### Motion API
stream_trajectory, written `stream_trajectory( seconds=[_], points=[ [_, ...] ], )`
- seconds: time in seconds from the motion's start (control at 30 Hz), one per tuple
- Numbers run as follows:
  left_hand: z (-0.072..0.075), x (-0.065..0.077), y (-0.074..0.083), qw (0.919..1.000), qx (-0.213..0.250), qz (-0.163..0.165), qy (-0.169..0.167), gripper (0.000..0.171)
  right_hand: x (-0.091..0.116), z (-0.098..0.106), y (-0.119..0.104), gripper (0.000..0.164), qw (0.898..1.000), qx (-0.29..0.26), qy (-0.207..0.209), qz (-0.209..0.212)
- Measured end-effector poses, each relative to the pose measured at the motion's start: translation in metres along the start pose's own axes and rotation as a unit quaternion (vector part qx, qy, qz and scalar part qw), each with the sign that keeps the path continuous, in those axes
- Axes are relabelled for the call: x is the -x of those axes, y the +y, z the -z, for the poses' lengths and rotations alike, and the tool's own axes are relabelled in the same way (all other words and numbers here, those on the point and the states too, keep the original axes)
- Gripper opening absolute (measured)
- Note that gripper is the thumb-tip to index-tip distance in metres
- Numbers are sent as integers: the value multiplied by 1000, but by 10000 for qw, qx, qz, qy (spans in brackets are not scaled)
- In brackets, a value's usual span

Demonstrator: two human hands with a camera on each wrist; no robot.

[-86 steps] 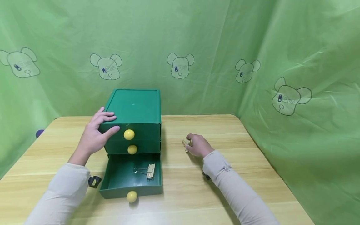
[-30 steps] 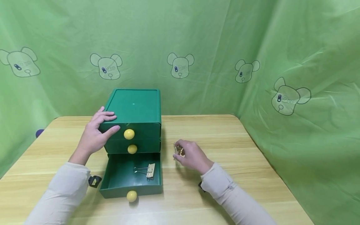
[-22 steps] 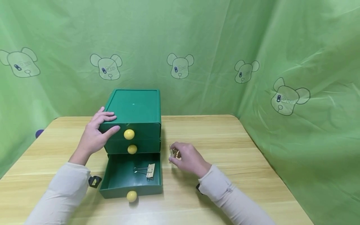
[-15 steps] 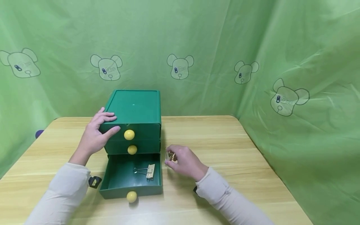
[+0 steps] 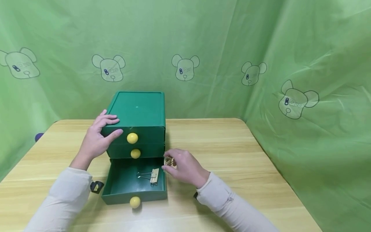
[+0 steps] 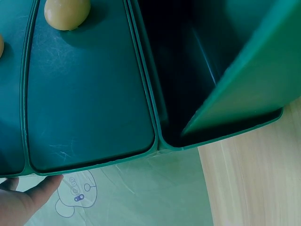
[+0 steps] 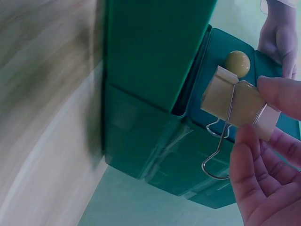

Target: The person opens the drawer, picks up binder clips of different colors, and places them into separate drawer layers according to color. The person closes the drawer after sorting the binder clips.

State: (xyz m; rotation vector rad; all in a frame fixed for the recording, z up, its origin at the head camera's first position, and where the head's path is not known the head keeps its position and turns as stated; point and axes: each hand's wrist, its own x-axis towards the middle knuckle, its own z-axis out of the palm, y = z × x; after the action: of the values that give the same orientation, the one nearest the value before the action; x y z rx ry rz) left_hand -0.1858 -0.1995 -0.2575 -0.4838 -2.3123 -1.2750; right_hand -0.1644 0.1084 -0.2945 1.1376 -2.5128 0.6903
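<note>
A green three-drawer desktop cabinet [image 5: 139, 108] stands on the table with its bottom drawer [image 5: 123, 180] pulled out. Inside that drawer, toward the right, lies a gold binder clip [image 5: 155, 176] with wire handles. My left hand [image 5: 97, 138] rests on the cabinet's top left corner, fingers on the top and thumb on the front. Between thumb and fingers, my right hand [image 5: 186, 166] pinches another gold binder clip [image 7: 242, 103] at the right edge of the open drawer. In the head view the fingers partly hide this clip.
Yellow round knobs [image 5: 132, 138] stick out from the drawer fronts. The two upper drawers are closed. Wooden tabletop [image 5: 214, 138] extends to the right of the cabinet, and a green curtain [image 5: 214, 38] hangs behind and at the sides.
My right hand has carried its binder clip left across the table to the drawer's right edge. The left hand, cabinet and clip in the drawer have stayed in place.
</note>
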Motion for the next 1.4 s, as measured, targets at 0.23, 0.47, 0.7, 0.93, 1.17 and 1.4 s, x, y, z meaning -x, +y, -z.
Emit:
stream_trajectory(
  seconds=[0.23, 0.47, 0.7, 0.93, 1.17, 1.4],
  points=[
    [1, 0, 0, 10000, -11, -33, 19, 37, -4, 2, -10, 33, 9998, -30, 52, 178],
    [0, 0, 1, 10000, 4, -55, 20, 36, -7, -2, -14, 32, 9992, -120, 68, 371],
    [0, 0, -2, 10000, 19, -44, 8, 37, -10, -6, -18, 34, 9991, -142, -20, 400],
    [0, 0, -1, 10000, 32, -78, 16, 37, -12, -11, -20, 34, 9992, -78, -138, 356],
    [0, 0, -1, 9999, 33, -93, 30, 37, -12, -16, -20, 35, 9991, -105, -208, 341],
    [-1, -1, -1, 9999, -19, -122, 44, 35, -11, -18, -20, 35, 9993, -63, -301, 223]
  ],
)
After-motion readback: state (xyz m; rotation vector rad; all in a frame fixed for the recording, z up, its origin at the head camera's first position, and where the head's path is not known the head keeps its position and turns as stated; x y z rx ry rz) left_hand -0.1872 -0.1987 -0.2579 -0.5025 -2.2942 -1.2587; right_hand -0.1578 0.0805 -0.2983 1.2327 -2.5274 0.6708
